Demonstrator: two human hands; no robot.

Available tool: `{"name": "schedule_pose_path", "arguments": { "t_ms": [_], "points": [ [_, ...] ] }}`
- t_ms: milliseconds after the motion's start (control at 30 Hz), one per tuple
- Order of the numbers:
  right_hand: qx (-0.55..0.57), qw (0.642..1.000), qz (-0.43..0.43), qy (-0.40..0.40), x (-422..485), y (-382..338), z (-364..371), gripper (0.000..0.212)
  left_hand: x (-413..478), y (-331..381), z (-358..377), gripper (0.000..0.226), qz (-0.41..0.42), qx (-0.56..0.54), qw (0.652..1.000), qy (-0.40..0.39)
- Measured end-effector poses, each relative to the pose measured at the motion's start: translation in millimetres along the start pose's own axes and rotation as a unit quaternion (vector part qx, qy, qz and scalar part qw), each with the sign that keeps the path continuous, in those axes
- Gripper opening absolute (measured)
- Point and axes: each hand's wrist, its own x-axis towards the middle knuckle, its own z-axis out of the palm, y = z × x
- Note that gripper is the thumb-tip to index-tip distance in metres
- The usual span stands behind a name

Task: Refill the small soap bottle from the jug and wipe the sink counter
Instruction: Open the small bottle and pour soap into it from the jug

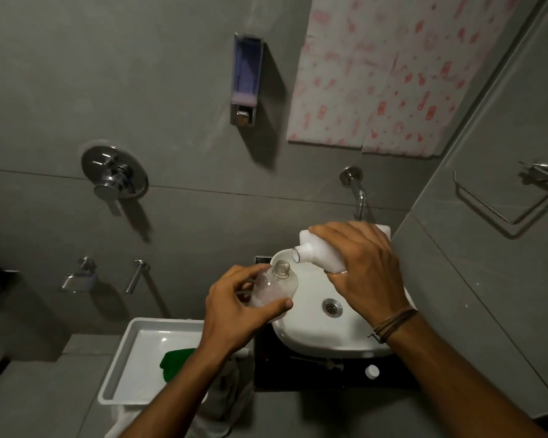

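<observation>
My left hand (234, 306) grips a small clear soap bottle (277, 287), uncapped, tilted with its neck up and to the right. My right hand (361, 267) holds a white jug (320, 251) tipped toward the left. The jug's open mouth hangs just above and right of the bottle's neck. Both are over the white sink basin (317, 336), which sits on a black counter (298, 374). A little whitish liquid lies in the bottle's bottom. A white cap (372, 372) rests on the counter in front of the basin.
A white tray (130, 358) holding a green cloth (173, 361) stands left of the counter. A wall spout (358, 192) juts out behind the jug. A wall soap dispenser (247, 80), a mixer handle (114, 177) and a towel ring (513, 197) are mounted around.
</observation>
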Motion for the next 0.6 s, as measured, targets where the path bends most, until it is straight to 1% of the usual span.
{"name": "schedule_pose_path", "arguments": {
  "t_ms": [333, 600],
  "points": [
    [-0.029, 0.999, -0.032, 0.018, 11.9, -5.3, -2.2, 0.060, 8.8, -3.7, -2.3, 0.069, 0.003, 0.014, 1.000, 0.005],
    [-0.041, 0.998, -0.037, 0.022, 17.6, -10.2, -3.7, 0.058, 11.6, -4.8, -5.5, 0.069, 0.006, 0.014, 1.000, 0.001]
  ]
}}
